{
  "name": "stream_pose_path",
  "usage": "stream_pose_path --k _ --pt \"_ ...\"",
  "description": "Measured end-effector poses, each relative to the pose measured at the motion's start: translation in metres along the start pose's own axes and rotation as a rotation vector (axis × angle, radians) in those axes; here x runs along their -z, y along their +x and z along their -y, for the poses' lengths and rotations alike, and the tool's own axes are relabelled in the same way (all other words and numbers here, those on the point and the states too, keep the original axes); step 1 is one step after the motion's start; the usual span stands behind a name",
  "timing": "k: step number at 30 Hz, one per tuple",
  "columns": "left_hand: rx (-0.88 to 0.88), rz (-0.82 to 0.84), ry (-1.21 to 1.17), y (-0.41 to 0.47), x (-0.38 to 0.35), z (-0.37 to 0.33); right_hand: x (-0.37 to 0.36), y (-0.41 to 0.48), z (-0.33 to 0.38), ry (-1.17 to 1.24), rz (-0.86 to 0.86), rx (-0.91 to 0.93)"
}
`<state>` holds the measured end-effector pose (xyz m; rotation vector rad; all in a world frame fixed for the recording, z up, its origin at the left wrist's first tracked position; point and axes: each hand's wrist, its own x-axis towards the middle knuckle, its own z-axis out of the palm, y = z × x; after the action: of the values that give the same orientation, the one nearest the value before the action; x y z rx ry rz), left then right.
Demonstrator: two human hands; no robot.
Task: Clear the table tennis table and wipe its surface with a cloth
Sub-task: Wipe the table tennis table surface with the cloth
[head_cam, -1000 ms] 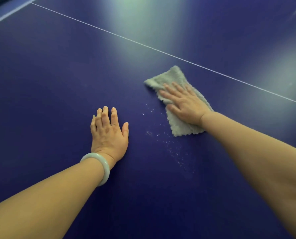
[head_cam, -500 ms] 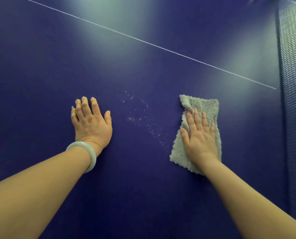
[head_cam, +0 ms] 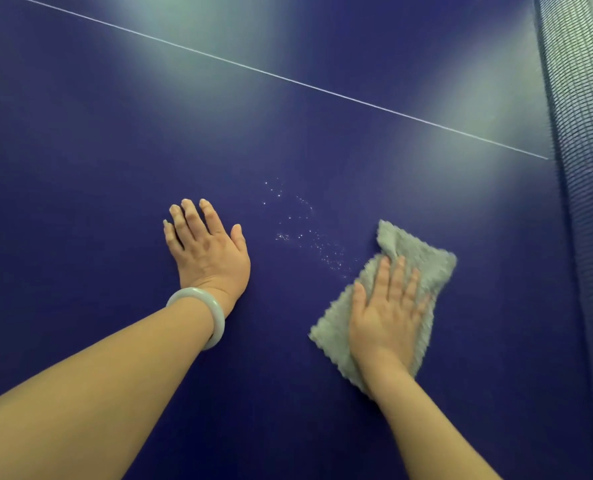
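— What is shown as the supporting surface?
— A dark blue table tennis table [head_cam: 80, 168] is seen from above, crossed by a thin white line [head_cam: 288, 79], with a net [head_cam: 579, 133] stretched along its right side.
— What is laid directly on it?
— A grey cloth [head_cam: 426, 254] is spread near the net, pressed down by a right hand [head_cam: 388, 313]. Just left of it, white specks [head_cam: 309, 233] are scattered. A left hand [head_cam: 208, 251] is laid flat, palm down, left of the specks.
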<state>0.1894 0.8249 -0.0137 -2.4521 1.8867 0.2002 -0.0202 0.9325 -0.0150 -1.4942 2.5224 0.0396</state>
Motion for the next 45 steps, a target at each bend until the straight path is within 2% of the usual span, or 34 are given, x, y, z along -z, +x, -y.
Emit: stream_pose_path --k 5,8,11,14,18,21,24,26,28,30,32,35,37,39,42,43,45 --pt "-0.011 0.007 -0.012 0.0 0.002 0.001 0.002 0.067 0.086 0.043 -0.013 0.122" --pt "-0.028 0.023 -0.053 -0.001 0.004 0.003 0.0 0.053 0.07 0.038 -0.017 0.158" --pt "-0.095 0.063 -0.13 0.0 0.011 0.015 -0.001 0.024 0.038 0.054 -0.028 0.088" --pt "-0.268 0.077 -0.157 0.006 0.021 0.056 0.002 0.026 0.034 0.038 -0.026 0.032" --pt "-0.28 0.031 -0.042 0.003 0.015 0.125 0.011 0.066 0.064 0.048 -0.015 0.076" --pt "-0.323 -0.013 0.022 -0.001 0.005 0.137 0.019 0.115 0.109 0.078 0.027 0.248" --pt "-0.311 -0.021 0.019 0.0 0.004 0.133 0.024 0.131 0.141 0.041 0.106 0.57" --pt "-0.316 -0.033 0.019 0.0 0.004 0.133 0.025 0.113 0.131 0.032 0.163 0.814" --pt "-0.313 -0.044 0.018 0.0 0.004 0.133 0.026 0.098 0.098 0.04 0.184 0.925" --pt "-0.314 -0.031 0.006 -0.001 0.004 0.133 0.03 0.102 0.064 0.097 0.169 0.802" --pt "-0.312 -0.03 0.005 -0.001 0.004 0.133 0.032 0.113 0.046 0.147 0.108 0.563" --pt "-0.31 -0.024 0.012 0.0 0.003 0.133 0.022 0.116 0.079 0.12 0.049 0.407" --pt "-0.313 -0.023 0.007 0.001 0.003 0.133 0.017 0.096 0.121 0.082 0.086 0.509" --pt "-0.306 -0.012 0.006 0.001 0.004 0.134 0.01 0.057 0.145 0.021 0.108 0.727" --pt "-0.3 -0.011 0.027 -0.001 0.006 0.134 0.001 0.009 0.118 -0.076 0.097 0.938" --pt "-0.301 -0.005 0.032 -0.001 0.006 0.134 0.0 0.01 0.102 -0.084 0.079 0.926" --pt "-0.304 0.008 0.035 -0.002 0.006 0.134 0.004 0.03 0.075 -0.077 0.035 0.739"
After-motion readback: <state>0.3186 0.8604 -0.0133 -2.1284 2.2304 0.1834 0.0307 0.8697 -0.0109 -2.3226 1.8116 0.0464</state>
